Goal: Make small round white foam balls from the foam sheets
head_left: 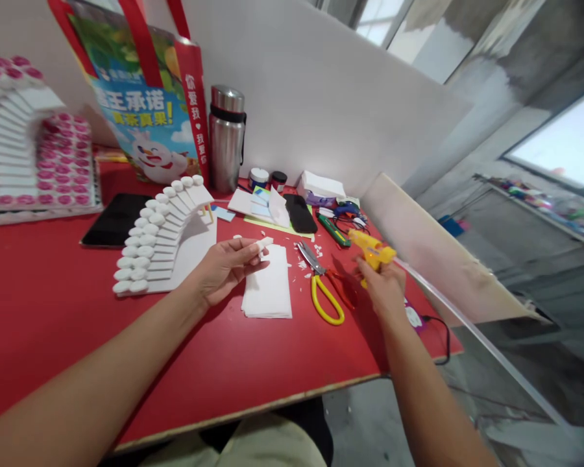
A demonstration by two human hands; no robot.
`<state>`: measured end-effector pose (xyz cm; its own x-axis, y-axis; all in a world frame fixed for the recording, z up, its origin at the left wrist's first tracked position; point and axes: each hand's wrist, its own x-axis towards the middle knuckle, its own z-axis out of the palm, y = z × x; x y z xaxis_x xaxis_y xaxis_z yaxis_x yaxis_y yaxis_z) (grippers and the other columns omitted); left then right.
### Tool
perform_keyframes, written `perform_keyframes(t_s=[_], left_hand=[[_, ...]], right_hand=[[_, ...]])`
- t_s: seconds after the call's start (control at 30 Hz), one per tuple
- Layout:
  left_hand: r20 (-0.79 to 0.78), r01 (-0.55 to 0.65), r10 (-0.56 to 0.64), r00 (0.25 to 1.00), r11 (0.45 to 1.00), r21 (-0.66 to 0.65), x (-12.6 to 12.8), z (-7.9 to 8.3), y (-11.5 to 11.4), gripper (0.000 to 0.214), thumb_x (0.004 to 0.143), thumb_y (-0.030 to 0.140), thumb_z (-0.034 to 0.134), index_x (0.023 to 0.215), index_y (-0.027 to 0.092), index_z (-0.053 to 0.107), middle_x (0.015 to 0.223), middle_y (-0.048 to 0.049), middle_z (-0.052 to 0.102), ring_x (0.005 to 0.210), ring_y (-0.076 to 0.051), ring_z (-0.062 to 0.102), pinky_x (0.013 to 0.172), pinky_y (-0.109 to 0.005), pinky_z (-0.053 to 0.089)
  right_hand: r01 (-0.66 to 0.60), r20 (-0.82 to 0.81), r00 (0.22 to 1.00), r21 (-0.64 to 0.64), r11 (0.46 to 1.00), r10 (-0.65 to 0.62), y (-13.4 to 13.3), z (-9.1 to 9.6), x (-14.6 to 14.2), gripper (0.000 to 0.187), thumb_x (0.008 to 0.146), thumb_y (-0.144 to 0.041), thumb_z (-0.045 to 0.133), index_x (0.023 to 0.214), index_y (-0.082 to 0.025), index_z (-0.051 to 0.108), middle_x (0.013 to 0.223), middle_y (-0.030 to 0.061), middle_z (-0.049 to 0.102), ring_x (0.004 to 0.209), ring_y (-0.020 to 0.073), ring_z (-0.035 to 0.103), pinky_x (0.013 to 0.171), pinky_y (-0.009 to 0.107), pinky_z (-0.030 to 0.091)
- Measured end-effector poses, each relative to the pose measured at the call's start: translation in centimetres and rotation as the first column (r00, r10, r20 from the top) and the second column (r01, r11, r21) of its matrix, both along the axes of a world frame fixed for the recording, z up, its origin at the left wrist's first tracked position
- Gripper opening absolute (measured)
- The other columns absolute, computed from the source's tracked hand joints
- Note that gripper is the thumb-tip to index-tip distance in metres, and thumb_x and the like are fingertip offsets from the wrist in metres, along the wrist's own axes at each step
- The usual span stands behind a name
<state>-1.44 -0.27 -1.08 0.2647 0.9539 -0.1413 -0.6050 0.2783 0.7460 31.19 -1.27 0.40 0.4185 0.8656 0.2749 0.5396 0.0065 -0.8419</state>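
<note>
My left hand [226, 266] pinches a small white foam piece [264, 244] above a stack of white foam sheets [268, 285] on the red table [53, 298]. My right hand [382, 285] is wrapped round a yellow glue gun [372, 250], whose nozzle points left toward the foam piece. Yellow-handled scissors [324, 288] lie between my two hands. A white foam staircase model [163, 237] with rounded knobs along its edge stands just left of my left hand.
A steel flask [226, 136], a red-handled printed bag [146, 97], a pink-and-white foam model [24, 136], a black tablet [114, 219], small paint pots [267, 177], a black case [300, 214] and tangled cables [345, 214] crowd the back. A white partition stands behind; the table's edge runs along the right.
</note>
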Motion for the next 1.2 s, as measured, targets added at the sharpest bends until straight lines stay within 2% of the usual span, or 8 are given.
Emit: perform_keyframes(t_s=[0.03,0.1,0.2,0.27,0.37,0.6,0.9,1.2], left_hand=[[0.000,-0.012,0.012,1.000,1.000,-0.006,0.0,-0.1,0.1,0.026,0.066,0.026,0.095,0.077,0.009,0.078,0.078,-0.0041,0.069,0.068,-0.007,0.057,0.084,-0.029,0.063],[-0.003,-0.041,0.041,0.999,0.999,-0.021,0.0,-0.3,0.1,0.026,0.067,0.026,0.095,0.076,0.009,0.077,0.079,-0.0042,0.069,0.067,-0.007,0.057,0.084,-0.028,0.063],[-0.022,-0.077,0.077,0.997,0.997,-0.028,-0.1,-0.2,0.2,0.028,0.064,0.028,0.096,0.074,0.010,0.076,0.077,-0.0040,0.070,0.065,-0.007,0.056,0.082,-0.028,0.063],[-0.039,-0.093,0.092,0.995,0.995,-0.022,-0.2,0.1,0.3,0.031,0.061,0.029,0.097,0.071,0.009,0.075,0.076,-0.0040,0.070,0.066,-0.007,0.057,0.081,-0.028,0.063],[-0.067,-0.126,0.125,0.990,0.992,-0.007,-0.4,0.3,0.4,0.032,0.060,0.029,0.098,0.072,0.010,0.075,0.075,-0.0040,0.071,0.066,-0.008,0.060,0.082,-0.030,0.063],[-0.107,-0.221,0.228,0.968,0.972,0.075,-0.2,-0.3,0.8,0.033,0.060,0.030,0.097,0.078,0.012,0.076,0.076,-0.0033,0.074,0.068,-0.012,0.068,0.085,-0.034,0.060],[-0.216,-0.228,0.250,0.944,0.966,0.123,-0.4,-1.1,0.8,0.033,0.065,0.034,0.095,0.087,0.017,0.078,0.086,-0.0063,0.079,0.072,-0.016,0.072,0.074,-0.032,0.058],[-0.223,-0.229,0.255,0.941,0.964,0.135,-0.3,-0.8,0.7,0.032,0.065,0.034,0.095,0.086,0.016,0.078,0.087,-0.0058,0.079,0.076,-0.016,0.073,0.082,-0.033,0.059]], right_hand=[[-0.003,-0.079,0.997,0.034,0.999,0.006,-0.3,0.9,-1.1,0.021,0.078,-0.037,0.076,0.083,-0.017,0.071,0.065,0.0017,0.066,0.058,0.0169,0.056,0.057,0.031,0.044],[-0.124,-0.191,0.971,0.104,0.987,0.142,-0.9,3.0,-3.7,0.018,0.079,-0.034,0.076,0.087,-0.018,0.072,0.069,0.0002,0.065,0.059,0.0139,0.053,0.058,0.029,0.045],[-0.313,-0.379,0.860,0.139,0.940,0.342,-1.3,5.2,-7.7,0.017,0.078,-0.032,0.080,0.089,-0.020,0.073,0.073,-0.0012,0.064,0.058,0.0111,0.048,0.055,0.026,0.042],[-0.432,-0.450,0.770,0.157,0.888,0.453,-1.3,5.3,-9.8,0.020,0.079,-0.032,0.080,0.092,-0.020,0.073,0.076,-0.0015,0.063,0.057,0.0096,0.046,0.053,0.026,0.040],[-0.565,-0.464,0.688,0.139,0.813,0.558,-1.1,3.8,-11.7,0.023,0.083,-0.039,0.079,0.094,-0.020,0.072,0.070,-0.0032,0.058,0.058,0.0106,0.048,0.056,0.026,0.040],[-0.605,-0.353,0.732,0.057,0.794,0.583,-1.8,0.3,-12.1,0.030,0.091,-0.046,0.070,0.081,-0.018,0.066,0.072,0.0003,0.060,0.067,0.0147,0.054,0.065,0.029,0.042],[-0.627,-0.290,0.757,-0.069,0.776,0.585,-2.1,0.5,-11.7,0.036,0.088,-0.051,0.070,0.074,-0.019,0.061,0.066,-0.0005,0.056,0.060,0.0138,0.049,0.057,0.028,0.038],[-0.668,-0.243,0.737,-0.119,0.734,0.631,-2.1,0.1,-11.5,0.037,0.091,-0.052,0.066,0.075,-0.020,0.060,0.069,-0.0015,0.055,0.063,0.0136,0.048,0.058,0.027,0.039]])
